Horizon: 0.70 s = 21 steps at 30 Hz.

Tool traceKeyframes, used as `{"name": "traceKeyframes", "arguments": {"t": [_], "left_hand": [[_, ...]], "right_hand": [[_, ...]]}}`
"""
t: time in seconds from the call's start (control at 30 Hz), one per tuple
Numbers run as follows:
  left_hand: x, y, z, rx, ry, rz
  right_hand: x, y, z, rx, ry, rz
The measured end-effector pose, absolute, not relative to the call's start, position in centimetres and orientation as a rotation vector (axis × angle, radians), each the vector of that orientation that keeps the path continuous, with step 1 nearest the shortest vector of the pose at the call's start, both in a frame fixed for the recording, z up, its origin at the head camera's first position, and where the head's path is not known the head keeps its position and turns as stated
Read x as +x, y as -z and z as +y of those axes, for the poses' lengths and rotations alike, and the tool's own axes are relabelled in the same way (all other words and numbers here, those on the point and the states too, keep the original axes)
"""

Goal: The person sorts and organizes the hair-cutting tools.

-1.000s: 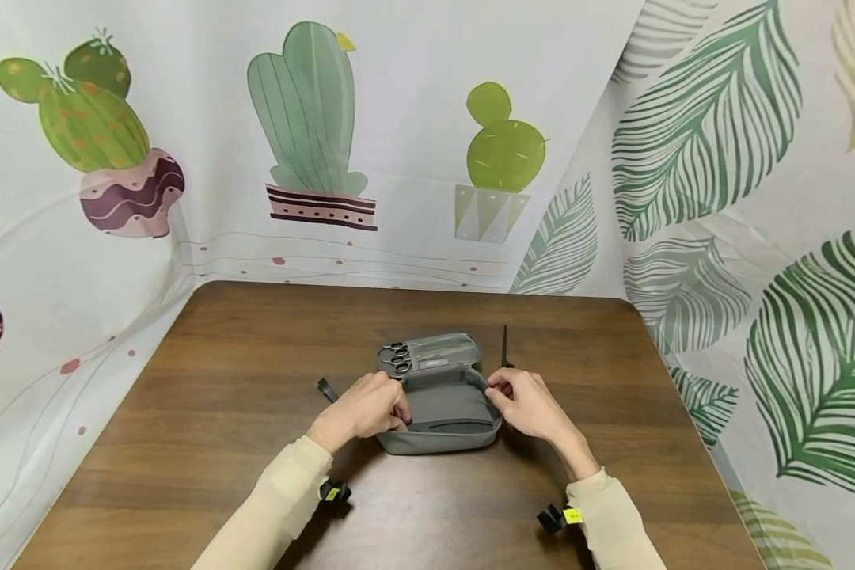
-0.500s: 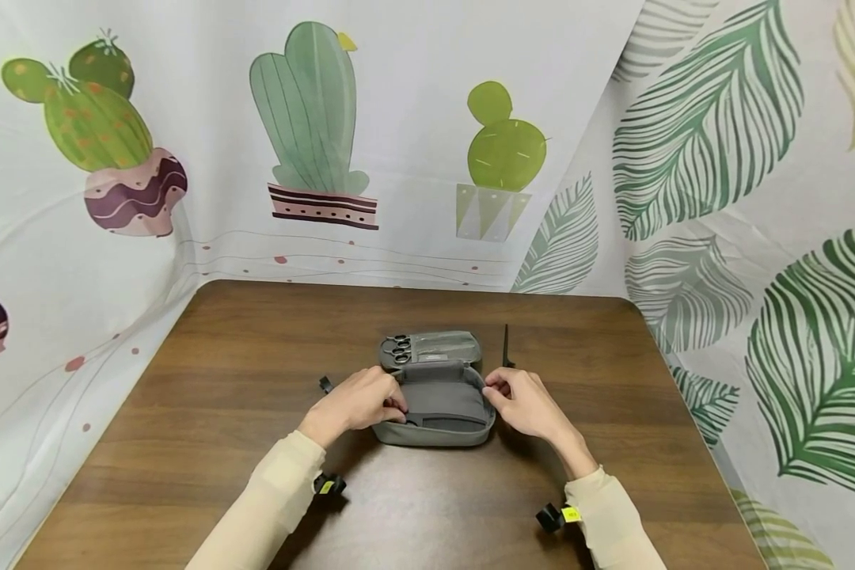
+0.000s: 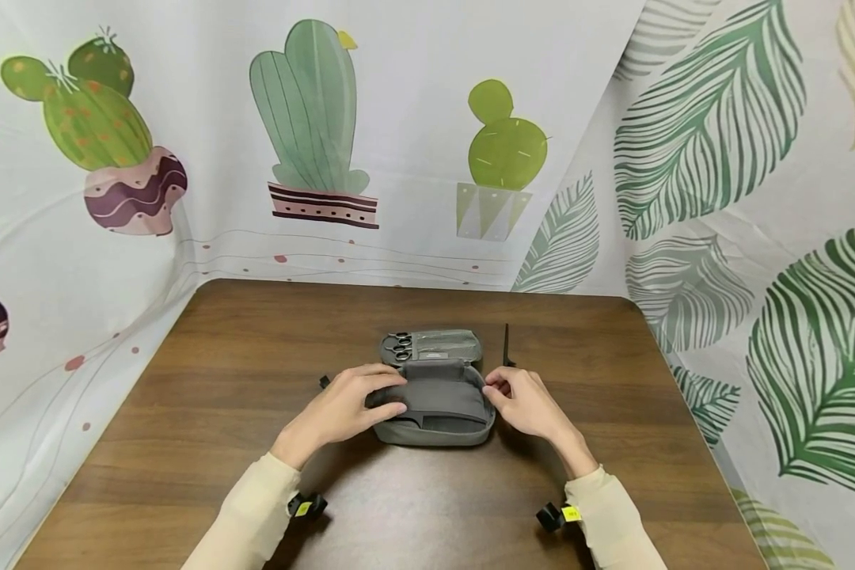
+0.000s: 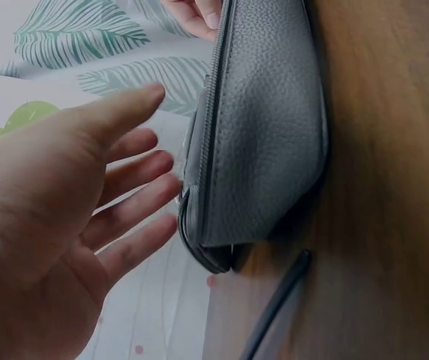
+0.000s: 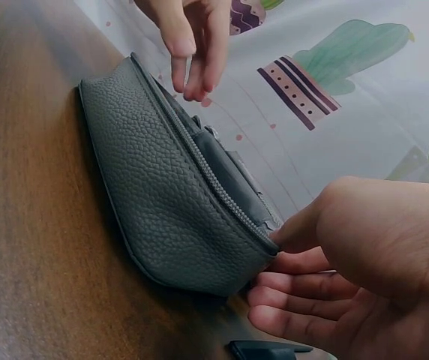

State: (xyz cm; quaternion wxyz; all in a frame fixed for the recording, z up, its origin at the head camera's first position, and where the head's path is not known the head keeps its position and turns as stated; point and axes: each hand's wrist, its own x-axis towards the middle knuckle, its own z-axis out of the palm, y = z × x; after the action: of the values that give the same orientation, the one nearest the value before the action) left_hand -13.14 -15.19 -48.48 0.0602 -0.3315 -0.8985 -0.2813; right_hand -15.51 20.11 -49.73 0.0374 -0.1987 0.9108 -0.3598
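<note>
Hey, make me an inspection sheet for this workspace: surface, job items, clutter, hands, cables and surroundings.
Surface: brown wood-grain table.
Job items: gray case standing open, its lid laid back with metal scissors tucked in.
Clutter: slim black item right of the case; small dark item at its left, partly hidden; neither identifiable.
Hands: left hand at the case's left edge, fingers extended, gripping nothing; right hand pinches its right rim.
Cables: nothing seen that is clearly one.
Surroundings: cactus-print sheet behind, leaf-print sheet to the right.

Case (image 3: pixel 435 435) on table (image 3: pixel 256 332), lid (image 3: pixel 476 348) behind, scissors (image 3: pixel 402 347) in lid's left side.
</note>
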Motion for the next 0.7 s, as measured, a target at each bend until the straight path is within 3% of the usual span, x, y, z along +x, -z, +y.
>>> {"name": "traceKeyframes", "arguments": {"t": [0.3,0.7], "left_hand": [[-11.3,49.8,-16.6,-0.781,0.860,-2.826],[-10.9,51.0,-17.1,-0.705,0.905,-2.854]], "right_hand": [[-15.6,49.8,20.1,-0.620,1.096,2.818],[-16.4,50.2,21.2,-0.564,1.242,2.913]]}}
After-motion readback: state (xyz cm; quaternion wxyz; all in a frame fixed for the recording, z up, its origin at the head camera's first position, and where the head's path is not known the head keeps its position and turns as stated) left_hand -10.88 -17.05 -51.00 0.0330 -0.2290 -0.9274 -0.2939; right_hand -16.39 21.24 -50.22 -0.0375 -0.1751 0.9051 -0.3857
